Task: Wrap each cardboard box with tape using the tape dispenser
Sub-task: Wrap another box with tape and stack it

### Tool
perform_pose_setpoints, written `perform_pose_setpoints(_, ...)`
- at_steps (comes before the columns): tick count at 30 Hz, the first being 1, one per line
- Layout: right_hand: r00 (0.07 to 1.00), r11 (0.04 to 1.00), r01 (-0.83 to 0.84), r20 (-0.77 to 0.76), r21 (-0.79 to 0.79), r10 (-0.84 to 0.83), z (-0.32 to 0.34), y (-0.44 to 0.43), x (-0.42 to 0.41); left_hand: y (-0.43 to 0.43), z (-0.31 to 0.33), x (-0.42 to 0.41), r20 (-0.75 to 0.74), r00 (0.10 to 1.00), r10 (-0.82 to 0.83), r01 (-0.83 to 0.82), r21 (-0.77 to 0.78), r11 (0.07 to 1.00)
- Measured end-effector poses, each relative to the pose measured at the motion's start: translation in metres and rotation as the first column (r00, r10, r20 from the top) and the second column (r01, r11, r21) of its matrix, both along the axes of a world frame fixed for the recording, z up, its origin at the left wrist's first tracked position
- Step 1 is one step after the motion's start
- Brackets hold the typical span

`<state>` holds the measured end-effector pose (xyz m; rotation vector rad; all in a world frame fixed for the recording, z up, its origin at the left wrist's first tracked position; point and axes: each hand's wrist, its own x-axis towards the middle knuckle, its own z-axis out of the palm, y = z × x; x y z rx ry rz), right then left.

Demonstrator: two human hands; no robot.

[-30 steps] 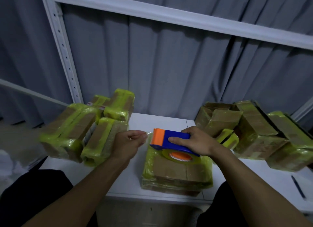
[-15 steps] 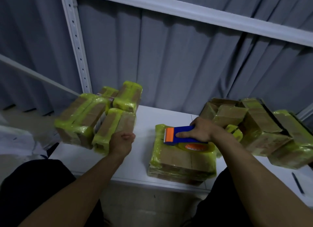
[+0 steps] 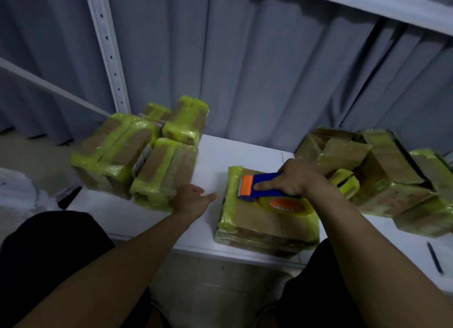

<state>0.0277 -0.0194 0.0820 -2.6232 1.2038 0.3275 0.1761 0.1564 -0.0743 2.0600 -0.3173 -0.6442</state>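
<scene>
1. The right hand [image 3: 294, 183] holds the tape dispenser [image 3: 263, 188], its fingers [image 3: 263, 186] curled round the blue handle. The orange head points to the left edge of the worktop [image 3: 245, 153].
2. The dispenser and its tape roll [image 3: 286, 205] rest on top of the centre box [image 3: 257, 226], which lies at the near edge of the worktop, right of the middle.
3. The left hand [image 3: 193, 199] holds nothing and its fingers are straight and loosely spread. It lies between the centre box and the left stack [image 3: 115, 153]. Whether it touches that stack cannot be told.
4. State of the centre box: yellow-green tape covers its left end, right end and near side, and brown cardboard shows across the middle of the top. It appears partly wrapped.
5. State of the whole task: the boxes of the left stack, towards the far-left corner, carry tape on their ends and edges and seem finished. In the right pile [image 3: 382, 171], along the right edge, several boxes show much bare cardboard and loose flaps, so these probably remain to be wrapped.
6. A pen [image 3: 435, 258] lies near the near-right corner.
</scene>
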Motion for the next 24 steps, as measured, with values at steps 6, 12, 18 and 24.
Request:
perform_pose_setpoints(6, 0.984, 0.994, -0.012, 0.173, -0.104, 0.030, -0.006, 0.006, -0.004, -0.014, 0.000, -0.003, -0.048, 0.990, -0.135, 0.140, 0.122, 0.983)
perform_pose_setpoints(12, 0.981, 0.998, -0.047, 0.186, -0.049, 0.055, -0.013, 0.000, -0.006, -0.021, 0.002, 0.008, -0.210, 0.962, -0.175, 0.202, 0.112, 0.973)
perform_pose_setpoints(18, 0.994, 0.996, -0.079, 0.077, 0.041, 0.075, -0.015, -0.005, -0.002, -0.020, 0.006, 0.002, 0.115, 0.971, -0.210, 0.213, -0.021, 0.977)
perform_pose_setpoints(24, 0.992, 0.984, -0.107, 0.087, 0.143, 0.095, -0.006, -0.009, -0.004, -0.014, -0.002, 0.004, 0.218, 0.906, -0.363, 0.357, 0.067, 0.932)
